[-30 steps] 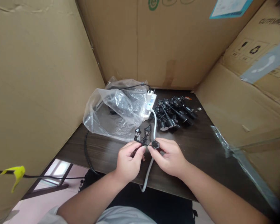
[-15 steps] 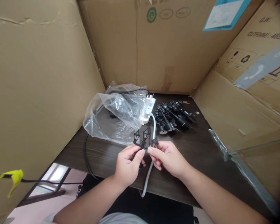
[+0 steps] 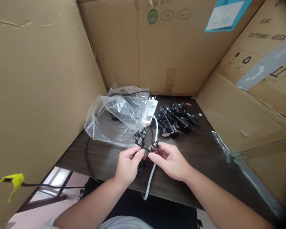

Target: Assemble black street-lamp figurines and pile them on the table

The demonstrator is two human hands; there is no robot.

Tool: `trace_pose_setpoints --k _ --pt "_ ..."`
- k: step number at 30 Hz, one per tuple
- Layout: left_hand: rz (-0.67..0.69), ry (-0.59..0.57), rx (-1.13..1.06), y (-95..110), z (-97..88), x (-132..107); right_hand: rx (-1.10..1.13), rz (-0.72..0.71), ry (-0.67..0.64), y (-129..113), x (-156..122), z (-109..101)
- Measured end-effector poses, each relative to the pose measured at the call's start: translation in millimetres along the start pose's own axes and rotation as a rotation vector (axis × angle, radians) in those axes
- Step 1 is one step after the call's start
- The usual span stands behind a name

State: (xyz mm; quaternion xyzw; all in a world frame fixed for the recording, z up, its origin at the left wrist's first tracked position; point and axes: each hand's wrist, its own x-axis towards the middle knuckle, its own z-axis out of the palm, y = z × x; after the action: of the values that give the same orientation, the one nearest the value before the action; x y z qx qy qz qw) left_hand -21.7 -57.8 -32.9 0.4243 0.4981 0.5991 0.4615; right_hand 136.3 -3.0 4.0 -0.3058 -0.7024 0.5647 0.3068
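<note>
From my remote seat I have the left hand (image 3: 128,164) with its grip closed on the black lamp (image 3: 143,133), over the bench (image 3: 195,165) towards six o'clock; the right hand (image 3: 173,163) pinches its four-o'clock side; piled lamps (image 3: 173,120) lie at two, a plastic bag (image 3: 119,109) at ten.

right carton (image 3: 248,117): "G.W." (image 3: 265,21), "465X" (image 3: 278,37), up-arrows (image 3: 279,72) | back carton (image 3: 157,54): green "e" (image 3: 152,16)

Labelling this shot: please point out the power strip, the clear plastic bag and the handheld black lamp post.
Power strip (image 3: 153,108), head view: on its white socket face.
Clear plastic bag (image 3: 125,111), head view: on its crumpled film.
Black lamp post (image 3: 143,143), head view: on its central stem.
</note>
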Motion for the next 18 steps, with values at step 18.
trace_pose_setpoints --k 18 --pt "-0.295 -0.216 -0.435 6.8 3.4 -2.9 0.026 0.036 0.058 1.7 -0.2 0.1"
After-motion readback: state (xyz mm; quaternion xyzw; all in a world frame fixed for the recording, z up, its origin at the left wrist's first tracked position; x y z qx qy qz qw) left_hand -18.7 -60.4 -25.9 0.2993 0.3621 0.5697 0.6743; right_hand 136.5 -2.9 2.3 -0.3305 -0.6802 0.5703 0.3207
